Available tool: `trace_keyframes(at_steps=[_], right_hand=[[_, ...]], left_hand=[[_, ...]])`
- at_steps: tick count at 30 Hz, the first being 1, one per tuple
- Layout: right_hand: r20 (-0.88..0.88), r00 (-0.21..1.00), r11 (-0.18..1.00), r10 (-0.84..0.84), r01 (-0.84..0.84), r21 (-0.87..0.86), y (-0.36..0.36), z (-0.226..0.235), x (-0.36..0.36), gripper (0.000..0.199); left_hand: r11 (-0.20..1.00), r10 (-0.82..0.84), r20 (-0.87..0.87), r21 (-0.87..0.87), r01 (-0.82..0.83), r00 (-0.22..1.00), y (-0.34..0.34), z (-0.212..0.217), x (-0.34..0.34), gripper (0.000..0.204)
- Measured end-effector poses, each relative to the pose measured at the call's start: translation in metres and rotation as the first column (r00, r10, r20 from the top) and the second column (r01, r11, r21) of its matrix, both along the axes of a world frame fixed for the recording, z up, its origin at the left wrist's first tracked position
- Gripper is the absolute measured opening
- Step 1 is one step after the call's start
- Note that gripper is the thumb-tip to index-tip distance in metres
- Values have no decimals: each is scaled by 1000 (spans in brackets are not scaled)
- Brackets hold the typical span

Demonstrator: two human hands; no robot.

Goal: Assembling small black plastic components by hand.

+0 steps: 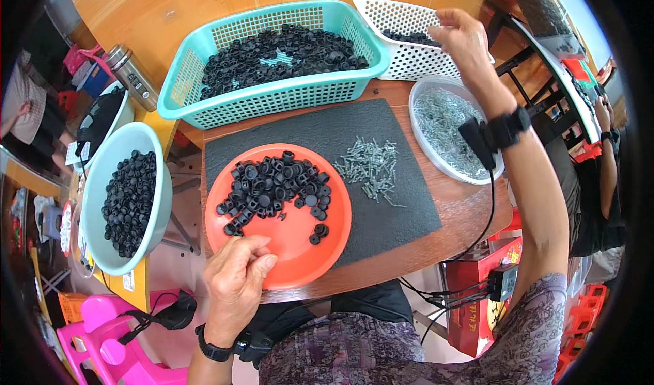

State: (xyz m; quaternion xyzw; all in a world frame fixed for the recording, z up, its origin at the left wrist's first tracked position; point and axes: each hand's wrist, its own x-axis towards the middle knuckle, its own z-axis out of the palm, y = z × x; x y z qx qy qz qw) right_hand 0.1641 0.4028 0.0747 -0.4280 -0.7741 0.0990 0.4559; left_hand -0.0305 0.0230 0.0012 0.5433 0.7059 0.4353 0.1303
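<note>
An orange-red plate [293, 254] holds a heap of small black plastic caps [279, 184]. My left hand [237, 270] is over the plate's near left rim, its fingers curled in toward the thumb; whatever they may hold is hidden. At the upper right, my right hand [464, 43] is over a white perforated basket [422, 61] with black plastic pieces inside. The fingers of that hand are apart, and I see nothing between them. A loose pile of silver screws [370, 167] lies to the right of the plate.
A dark mat [381, 228] lies under the plate and screws. Behind stands a teal basket [272, 89] of black parts. A clear tub [443, 123] of screws is at right, a pale green basin [160, 201] of caps at left. A cable [492, 215] hangs from my right wrist.
</note>
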Motion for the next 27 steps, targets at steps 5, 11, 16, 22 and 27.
trace_keyframes(at_steps=[5,11,16,22,27], right_hand=[[86,942,921,325,-294,-254,-102,-40,-13,16],[-29,936,813,351,-319,-486,-158,-65,23,10],[-33,912,808,408,-378,-451,-169,-78,44,9],[174,853,852,492,-431,-299,-182,-94,50,11],[378,779,863,500,-484,-145,-186,-95,42,8]], left_hand=[[992,-93,-20,-92,91,995,16,2,1,22],[969,-239,-263,-124,213,935,41,-4,13,17],[976,-216,-323,-109,190,922,45,-8,20,11],[971,-201,-201,-170,168,959,34,-8,12,16],[971,-191,-166,-173,162,968,35,-2,17,17]])
